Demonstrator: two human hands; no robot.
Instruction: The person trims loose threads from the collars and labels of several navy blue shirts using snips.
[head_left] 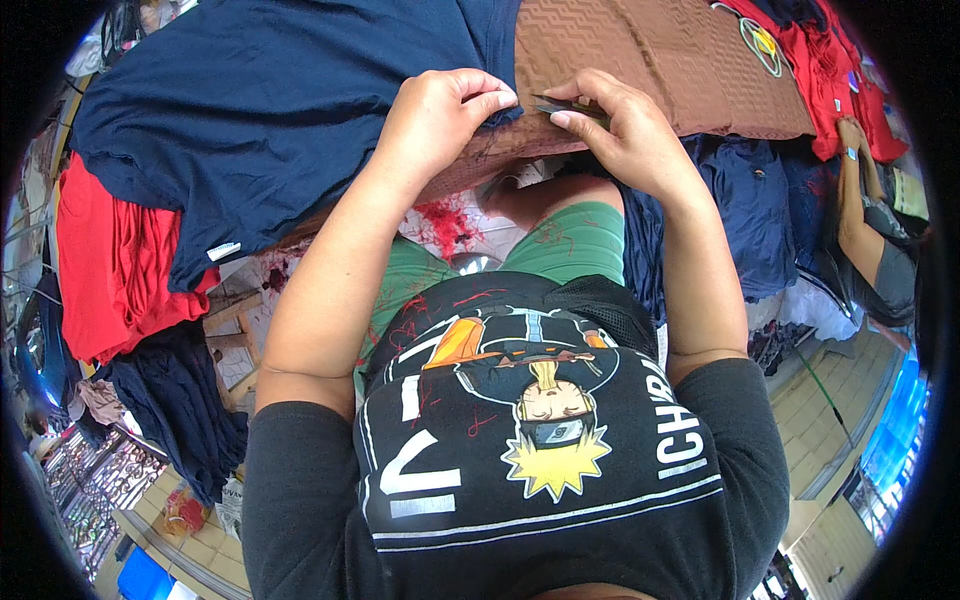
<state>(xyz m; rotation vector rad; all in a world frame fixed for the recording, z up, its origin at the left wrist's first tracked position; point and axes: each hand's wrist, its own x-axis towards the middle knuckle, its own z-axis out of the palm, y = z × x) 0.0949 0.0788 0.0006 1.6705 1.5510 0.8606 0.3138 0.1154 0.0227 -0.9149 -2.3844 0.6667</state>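
A large navy garment (280, 110) lies spread over the table's left part. At its near right corner my left hand (437, 112) is closed, thumb and forefinger pinching the fabric edge. Just to the right, my right hand (625, 125) is wrapped round small dark thread snips (560, 103). Their tips point left, toward the pinched edge, a short distance apart from it. Whether a thread lies between the tips is too small to tell. Most of the snips is hidden in my palm.
Brown patterned cloth (650, 70) covers the table, with a pale cord (763, 48) on it. Red garments (120, 260) hang at the left, navy ones (740, 215) at the right. Red thread scraps (445, 225) lie below the edge. Another person's arm (853, 190) reaches red clothes at far right.
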